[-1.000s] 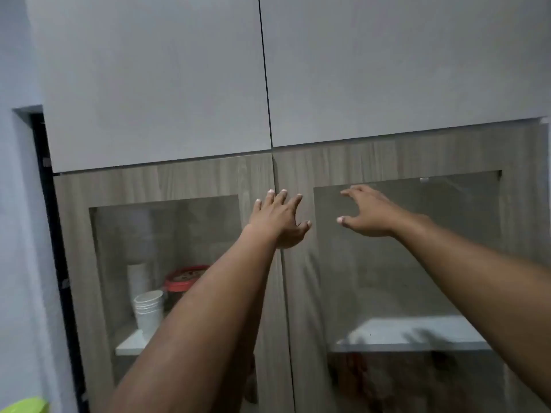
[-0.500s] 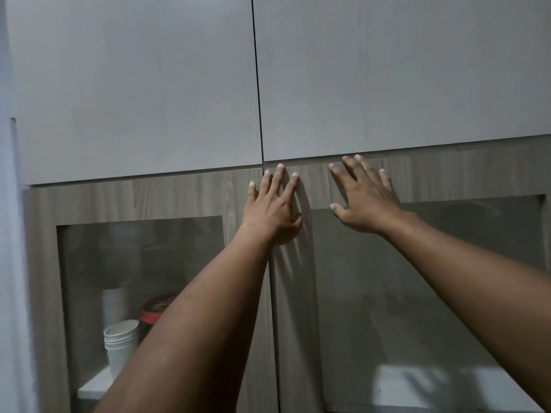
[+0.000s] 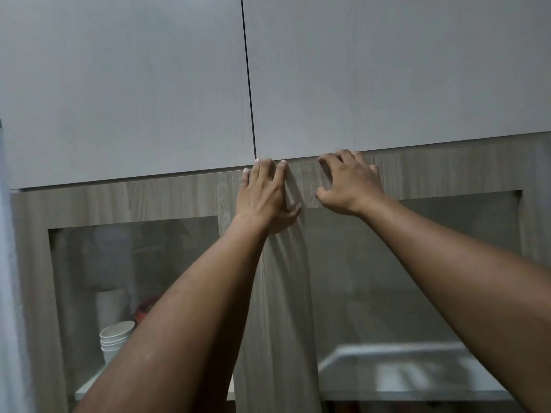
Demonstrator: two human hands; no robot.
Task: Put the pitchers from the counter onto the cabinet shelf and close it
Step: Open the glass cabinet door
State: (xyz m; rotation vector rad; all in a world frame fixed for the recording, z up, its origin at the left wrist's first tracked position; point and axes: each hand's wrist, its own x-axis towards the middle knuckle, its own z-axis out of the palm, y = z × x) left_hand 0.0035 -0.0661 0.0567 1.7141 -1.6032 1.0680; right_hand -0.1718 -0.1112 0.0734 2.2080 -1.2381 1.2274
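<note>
Your left hand point(image 3: 264, 193) and right hand point(image 3: 347, 181) lie spread, gripping nothing, fingers point(image 3: 281, 168) hooked at the seam under the white doors point(image 3: 387, 70), likely to pull them open. No pitchers in view; stacked cups point(image 3: 116, 338) sit below-left behind glass.

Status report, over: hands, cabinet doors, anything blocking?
Left hand and right hand empty, fingertips at top edge of wood-grain doors. Doors look shut. No pitchers visible, nothing blocking.

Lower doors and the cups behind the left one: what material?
Lower doors: look like wood-grain laminate frames, matte, with streaked grey-brown grain, around clear glass panes that show the shelf through them. Cups: probably paper or thin plastic, being white, nested and thin-rimmed; too blurred to settle.
</note>
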